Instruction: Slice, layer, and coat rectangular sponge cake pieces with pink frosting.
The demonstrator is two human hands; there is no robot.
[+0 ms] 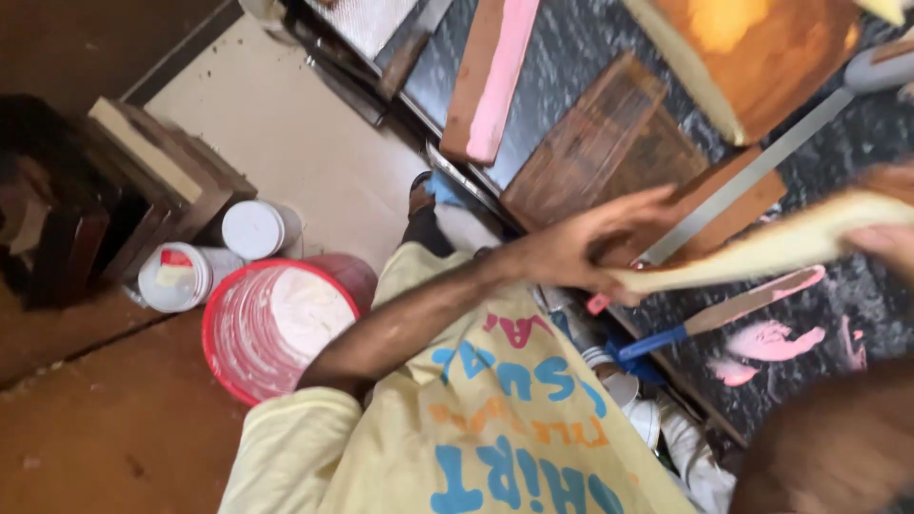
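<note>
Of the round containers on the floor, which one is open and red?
The big red bucket with white paste inside, nearest the yellow shirt. The two small white tubs, one capped and one red-labelled, lie beside it, closed.

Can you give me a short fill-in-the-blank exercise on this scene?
1. Both hands, the left hand and the right hand, hold a pale ____.
2. The bucket on the floor has a ____ rim.
3. The scraper on the dark table has a ____ handle.

Missing words: board; red; blue
</note>
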